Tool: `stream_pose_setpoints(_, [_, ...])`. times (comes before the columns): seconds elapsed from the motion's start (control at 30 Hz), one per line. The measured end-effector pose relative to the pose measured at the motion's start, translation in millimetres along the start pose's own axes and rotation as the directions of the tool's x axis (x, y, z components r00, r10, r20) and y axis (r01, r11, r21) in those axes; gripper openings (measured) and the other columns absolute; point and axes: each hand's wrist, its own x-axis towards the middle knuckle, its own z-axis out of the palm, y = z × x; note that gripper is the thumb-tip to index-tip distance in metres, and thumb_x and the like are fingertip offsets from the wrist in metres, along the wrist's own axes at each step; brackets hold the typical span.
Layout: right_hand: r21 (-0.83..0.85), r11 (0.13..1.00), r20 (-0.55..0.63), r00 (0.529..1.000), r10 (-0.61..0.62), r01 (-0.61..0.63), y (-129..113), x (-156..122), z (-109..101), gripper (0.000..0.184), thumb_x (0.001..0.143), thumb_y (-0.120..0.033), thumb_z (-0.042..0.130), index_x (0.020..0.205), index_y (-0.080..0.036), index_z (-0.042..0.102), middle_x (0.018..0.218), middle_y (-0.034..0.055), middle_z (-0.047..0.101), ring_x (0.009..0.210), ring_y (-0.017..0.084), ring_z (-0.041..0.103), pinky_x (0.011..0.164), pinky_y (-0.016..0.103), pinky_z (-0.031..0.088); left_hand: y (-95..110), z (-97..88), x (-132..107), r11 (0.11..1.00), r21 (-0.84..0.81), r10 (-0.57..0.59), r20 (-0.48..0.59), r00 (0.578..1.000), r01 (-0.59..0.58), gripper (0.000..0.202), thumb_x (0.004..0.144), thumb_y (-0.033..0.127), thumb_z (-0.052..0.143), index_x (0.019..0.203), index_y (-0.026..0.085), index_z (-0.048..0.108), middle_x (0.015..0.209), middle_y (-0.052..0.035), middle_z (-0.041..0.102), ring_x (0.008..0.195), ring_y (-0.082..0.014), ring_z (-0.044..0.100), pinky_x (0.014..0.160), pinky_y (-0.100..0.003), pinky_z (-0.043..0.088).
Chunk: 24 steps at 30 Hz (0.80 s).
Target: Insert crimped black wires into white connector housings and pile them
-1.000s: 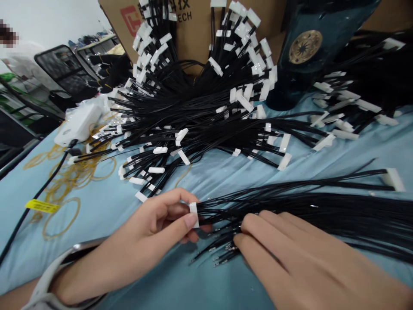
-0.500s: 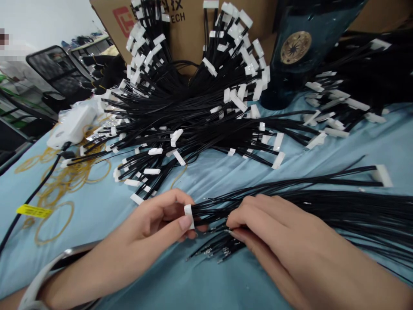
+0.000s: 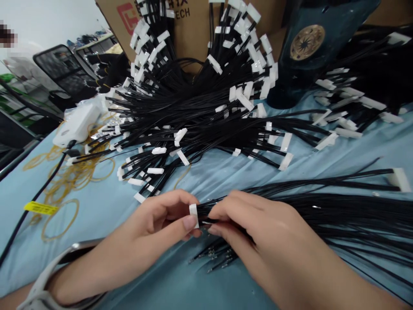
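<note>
Between the thumb and fingers of my left hand (image 3: pixel 164 217) is a small white connector housing (image 3: pixel 193 215) with black wires running out of it to the right. My right hand (image 3: pixel 258 232) is closed close beside it, thumb and forefinger pinching a thin black wire whose metal tip points at the housing. Whether that tip is inside the housing I cannot tell. Loose wires with bare metal terminals (image 3: pixel 213 254) lie on the cloth under my right hand. Their black lengths (image 3: pixel 355 211) stretch off to the right, and a second white connector (image 3: pixel 400 180) sits at the far end.
A large heap of black wire harnesses (image 3: pixel 193 99) with white connectors lies behind my hands, against a cardboard box (image 3: pixel 196 38). A dark blue bottle (image 3: pixel 300 56) stands right of it, near more harnesses (image 3: pixel 361 99). Yellow rubber bands (image 3: pixel 74 172) and a white device (image 3: pixel 77 125) lie left.
My right hand has moved left, from the loose terminals up to the white connector housing, with a wire pinched in it. My left hand keeps its hold. The view has shifted slightly.
</note>
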Motion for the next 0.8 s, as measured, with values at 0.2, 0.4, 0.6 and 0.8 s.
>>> stream_pose_setpoints(0.2, [0.254,0.963,-0.058,0.993,0.108,-0.090,0.8,2.5,4.3,0.017,0.078,-0.008,0.060,0.074,-0.023,0.052,0.060,-0.0068,0.062,0.048,0.009,0.057,0.043,0.020,0.042,0.6,-1.1,-1.9,0.999,0.035,-0.024,-0.017,1.000,0.025,0.012,0.088,0.034,0.074,0.095,0.024,0.073,0.076,0.0035,0.079,0.075,-0.0141,0.071,0.069,-0.017,0.053])
stream_pose_setpoints(0.4, [0.208,0.976,-0.086,0.993,0.086,-0.067,4.9,-0.6,3.2,0.015,0.089,-0.015,0.054,0.079,-0.026,0.057,0.063,-0.0061,0.064,0.056,0.012,0.065,0.048,0.019,0.046,1.9,0.5,-3.7,0.998,0.062,-0.005,-0.020,1.000,0.006,0.010,0.090,0.030,0.071,0.094,0.022,0.073,0.079,0.0025,0.078,0.078,-0.0157,0.072,0.073,-0.019,0.055])
stream_pose_setpoints(0.6, [0.044,0.999,-0.122,0.992,0.030,-0.024,7.5,-5.7,0.6,0.015,0.091,-0.021,0.055,0.080,-0.029,0.063,0.064,-0.0039,0.064,0.066,0.017,0.070,0.050,0.022,0.049,1.0,-2.0,-3.2,0.997,0.066,0.036,0.024,0.999,-0.037,0.006,0.090,0.026,0.071,0.087,0.022,0.074,0.080,0.0021,0.076,0.080,-0.0158,0.071,0.072,-0.019,0.055])
stream_pose_setpoints(0.8, [0.140,0.989,-0.097,0.994,0.058,-0.044,1.1,-0.2,0.2,0.017,0.088,-0.013,0.054,0.081,-0.028,0.059,0.062,-0.0068,0.064,0.054,0.013,0.065,0.044,0.021,0.048,-0.1,-0.6,0.4,0.997,0.045,0.060,0.062,0.996,-0.062,0.008,0.091,0.024,0.070,0.092,0.024,0.078,0.082,0.0014,0.078,0.081,-0.0151,0.070,0.074,-0.020,0.055])
